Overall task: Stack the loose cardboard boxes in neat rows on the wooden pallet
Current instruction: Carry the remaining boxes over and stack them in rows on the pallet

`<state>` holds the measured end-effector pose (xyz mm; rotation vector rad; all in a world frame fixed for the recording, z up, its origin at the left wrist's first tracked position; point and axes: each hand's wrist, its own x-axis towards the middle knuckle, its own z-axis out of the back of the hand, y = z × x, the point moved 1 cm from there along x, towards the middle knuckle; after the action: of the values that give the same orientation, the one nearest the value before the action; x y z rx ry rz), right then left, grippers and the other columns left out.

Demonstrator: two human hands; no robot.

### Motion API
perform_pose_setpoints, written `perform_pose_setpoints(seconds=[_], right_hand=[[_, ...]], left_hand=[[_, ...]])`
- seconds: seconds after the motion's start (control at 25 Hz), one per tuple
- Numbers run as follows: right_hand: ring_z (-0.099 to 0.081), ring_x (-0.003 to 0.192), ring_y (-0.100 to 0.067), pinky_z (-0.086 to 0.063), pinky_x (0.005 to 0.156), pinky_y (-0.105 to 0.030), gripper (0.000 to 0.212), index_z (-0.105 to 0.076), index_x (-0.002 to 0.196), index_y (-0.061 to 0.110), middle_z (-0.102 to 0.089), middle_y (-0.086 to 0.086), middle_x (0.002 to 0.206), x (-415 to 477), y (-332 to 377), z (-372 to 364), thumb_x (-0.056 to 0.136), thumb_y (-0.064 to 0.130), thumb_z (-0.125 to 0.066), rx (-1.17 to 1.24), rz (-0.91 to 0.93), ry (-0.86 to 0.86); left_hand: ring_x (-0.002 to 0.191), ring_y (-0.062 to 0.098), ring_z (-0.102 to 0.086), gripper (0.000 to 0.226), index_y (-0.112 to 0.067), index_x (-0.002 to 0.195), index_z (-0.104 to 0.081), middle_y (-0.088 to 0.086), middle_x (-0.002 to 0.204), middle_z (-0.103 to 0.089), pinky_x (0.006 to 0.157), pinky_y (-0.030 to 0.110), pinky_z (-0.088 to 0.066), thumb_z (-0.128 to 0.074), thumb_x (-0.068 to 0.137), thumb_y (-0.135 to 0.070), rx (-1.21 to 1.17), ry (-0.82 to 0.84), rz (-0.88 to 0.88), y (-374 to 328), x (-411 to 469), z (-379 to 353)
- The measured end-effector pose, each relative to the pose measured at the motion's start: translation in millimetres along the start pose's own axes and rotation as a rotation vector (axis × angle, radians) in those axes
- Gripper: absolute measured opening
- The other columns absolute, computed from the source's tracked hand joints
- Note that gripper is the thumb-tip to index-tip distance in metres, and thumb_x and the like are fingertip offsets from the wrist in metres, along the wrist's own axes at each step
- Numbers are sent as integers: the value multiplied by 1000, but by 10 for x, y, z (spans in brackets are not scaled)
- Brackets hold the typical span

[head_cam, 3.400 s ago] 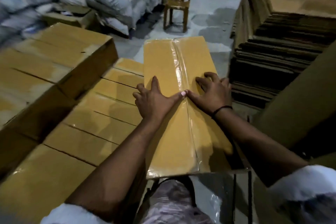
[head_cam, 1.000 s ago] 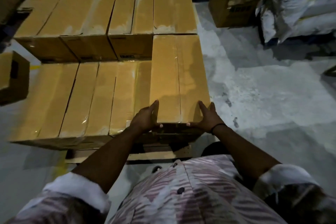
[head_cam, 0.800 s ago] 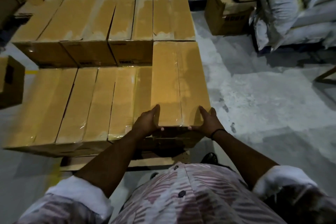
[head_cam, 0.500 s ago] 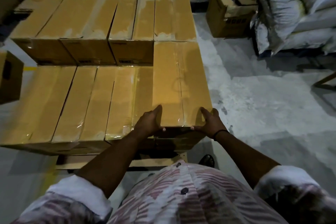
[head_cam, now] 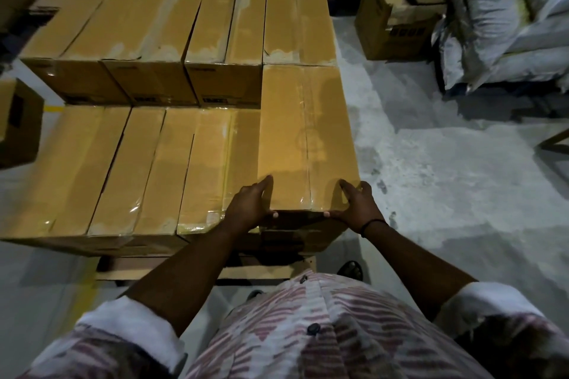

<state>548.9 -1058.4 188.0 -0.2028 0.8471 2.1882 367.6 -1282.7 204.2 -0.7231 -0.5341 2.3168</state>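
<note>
Both hands are clamped on the near end of the box (head_cam: 308, 138). The left hand (head_cam: 251, 206) takes the near left corner and the right hand (head_cam: 358, 209) the near right corner. Each grip has the thumb lying on the taped top and the fingers curled over the front face. The box lies lengthwise at the right end of the near row (head_cam: 154, 169), raised 1 layer above it. Its far end meets the taller back row (head_cam: 184, 21) in the upper middle of the frame. The wooden pallet (head_cam: 261, 271) shows as a pale strip below the stack, at lower centre.

The weak spot, I reckon, is the right side. The box's long right edge runs along the outer edge of the stack, with only concrete floor (head_cam: 446, 194) beyond it. A shove that is stronger from the left hand than from the right could swing the near end outward. That would leave the box overhanging and the row crooked, or tip it off altogether. The tape on top looks slick, so the thumbs could slide during a push. I cannot tell how squarely the box sits on the 1 beneath it, as that face is in shadow.

3.4 s back the box lay elsewhere, beside a pile of flattened cardboard, with both palms flat on its seam. Over the last 1 s it has hardly shifted, and the hands hold the same 2 corners.
</note>
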Motion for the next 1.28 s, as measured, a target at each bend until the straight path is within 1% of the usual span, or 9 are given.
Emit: perform_pose_setpoints(seconds=[0.2,0.36,0.52,0.64,0.76,0.88,0.96,1.12,1.28], right_hand=[[-43,135,-43,-41,114,-48,107,-35,155,28,-14,-17,158,-18,-27,-24,66,51,-91,4,-4,7],[-38,139,-43,-39,115,-46,107,-31,156,30,-9,-16,160,-49,0,-18,69,51,-89,-13,3,27],[-35,141,-42,-40,114,-45,108,-27,158,32,-6,-15,162,-74,-8,-11,71,52,-88,-21,-1,45],[-32,144,-40,-38,116,-44,108,-25,158,33,-6,-13,163,-75,-29,-15,71,56,-86,-14,7,47],[-31,144,-40,-38,116,-45,108,-25,158,36,-8,-14,163,-69,-31,-13,71,65,-81,-28,7,39],[-26,146,-41,-38,115,-52,107,-22,158,39,-5,-13,165,-80,-8,-14,71,71,-77,-97,-5,33],[-20,150,-40,-37,115,-53,108,-19,158,40,-1,-13,167,-90,8,-7,72,74,-74,-163,-6,34],[-5,154,-35,-30,118,-52,107,-17,159,35,4,-13,168,-76,19,0,74,79,-65,-322,38,7],[-6,154,-35,-27,119,-50,105,-15,161,26,0,-15,168,-60,46,-19,80,78,-59,-431,84,6]], left_hand=[[130,33,-50,105,-30,161,-25,15,145,-53,102,38,-46,-88,77,-32,-1,12,16,-5,-24,-39],[116,29,-59,106,-36,161,-20,15,134,-60,87,28,-45,-86,79,-27,23,8,8,68,-58,-84],[114,30,-59,108,-42,161,-11,17,134,-59,91,32,-49,-83,82,-25,34,44,17,100,-68,-117],[118,31,-57,109,-41,161,-12,15,136,-58,92,32,-48,-84,81,-36,32,55,11,99,-54,-100],[129,31,-51,109,-40,161,-15,10,147,-51,101,40,-49,-80,75,-61,29,42,9,93,-39,-76],[139,38,-41,111,-37,160,-17,9,162,-29,107,47,-46,-72,71,-77,184,12,-9,61,-31,-60],[140,41,-35,109,-34,159,-21,9,164,-19,107,51,-45,-68,71,-80,293,-3,-24,26,-17,-35],[145,42,-22,97,-26,153,-32,6,163,-14,107,56,-41,-61,77,-80,445,-26,-84,-55,34,34],[150,40,-16,90,-20,152,-35,8,166,-14,112,56,-35,-60,84,-74,508,12,-103,-124,71,75]])
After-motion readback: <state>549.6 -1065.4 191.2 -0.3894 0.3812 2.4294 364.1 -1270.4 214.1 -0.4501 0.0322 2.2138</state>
